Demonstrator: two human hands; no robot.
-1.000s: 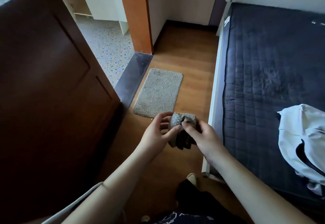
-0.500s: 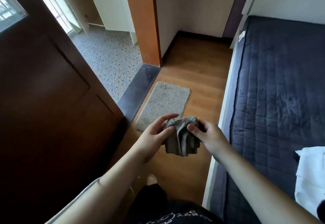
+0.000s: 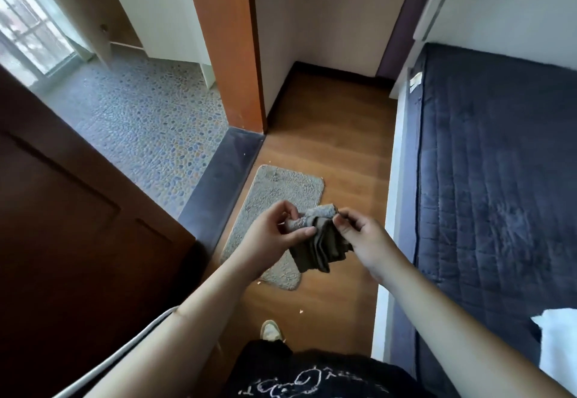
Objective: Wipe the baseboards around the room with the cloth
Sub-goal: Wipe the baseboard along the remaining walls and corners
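I hold the cloth (image 3: 318,238) in front of me, above the near end of the grey mat (image 3: 274,207), with both hands on it. My left hand (image 3: 271,238) pinches the upper rolled edge between thumb and curled fingers; my right hand (image 3: 365,241) pinches the same edge from the other side with thumb and forefinger, its remaining fingers loosely bent. The cloth is bunched into folds and hangs down from that pinched edge, so its long axis runs from my fingers toward the floor, the loose end pointing down and slightly toward me.

The baseboard (image 3: 331,69) I have to reach is the dark strip along the foot of the far wall, well beyond the mat and ahead of my hands; another stretch runs down the wall beside the orange door frame (image 3: 224,41), left of the mat. That side stretch lies nearer my left hand. I judge no wiping has begun here; the cloth needs gathering into one hand, then lowering to the strip.
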